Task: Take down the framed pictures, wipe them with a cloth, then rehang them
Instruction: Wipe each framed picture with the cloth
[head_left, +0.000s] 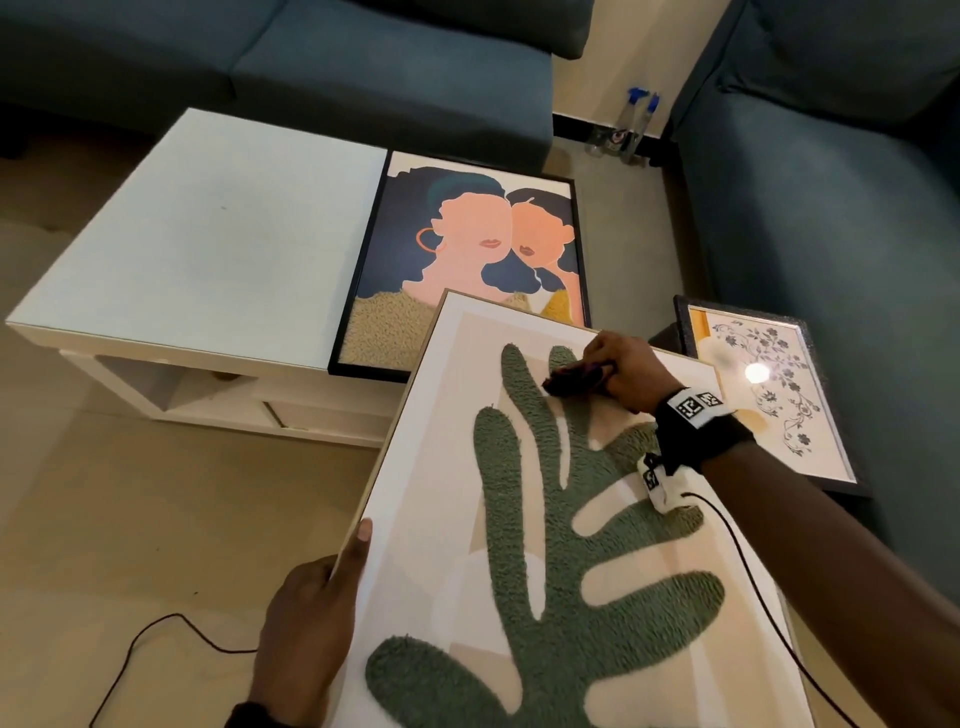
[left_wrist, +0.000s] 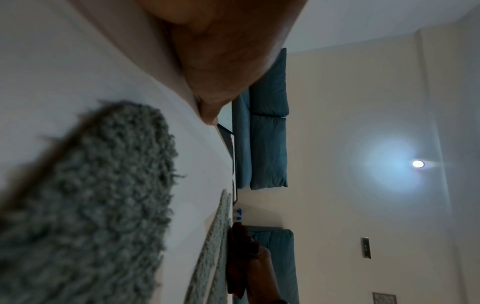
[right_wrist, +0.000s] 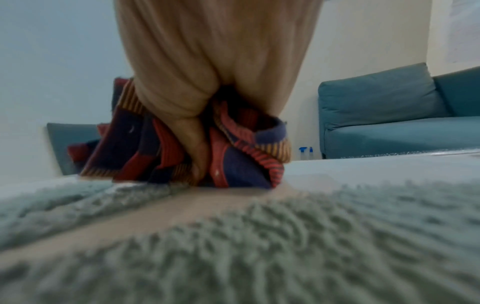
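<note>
gripping the left edge of the leaf picture, the left hand has its thumb laid flat along the pale frame while the other fingers curl out of sight behind it. the picture is tilted up toward the person, its far edge overlapping the near right corner of the white table. the right hand presses a bunched cloth onto the green tufted leaf near the picture's far edge, fingers curled tight round it; in the right wrist view the cloth shows red, navy and orange stripes, squeezed between the fingers.

a second picture of two faces, in a black frame, lies flat at the right end of the table, partly covered by the leaf picture. a third picture with a floral pattern lies on the blue sofa at the right, well apart from the table. two spray bottles stand on the floor by the wall between the sofas.
</note>
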